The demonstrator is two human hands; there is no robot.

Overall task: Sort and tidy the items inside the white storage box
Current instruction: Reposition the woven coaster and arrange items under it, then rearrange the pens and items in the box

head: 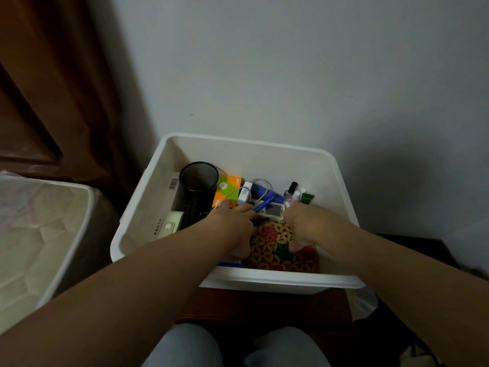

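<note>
A white storage box (264, 152) of smooth plastic, square with rounded corners, is being shown at the centre of the frame, set on a dark wooden table (264, 305) against a pale wall. Both hands are being reached down into it. The left hand (232, 223) is being held knuckles-up over the clutter, its fingers curled around a slim blue pen (264, 203). The right hand (301, 226) is being pressed down on a woven mat (275, 250) of tan petal-shaped cut-outs with red and green patches; whether the mat is being gripped cannot be told, since the fingers are folded out of sight.

A black cylindrical mesh pen holder (199, 178) is being seen standing in the box's upper left part, beside an orange and green carton (229, 190). A looped white cable (260, 185) and small nail polish bottles (292, 193) are lying toward the back. At the left of the frame, a bin lined with crinkled translucent plastic (39, 234) is being shown.
</note>
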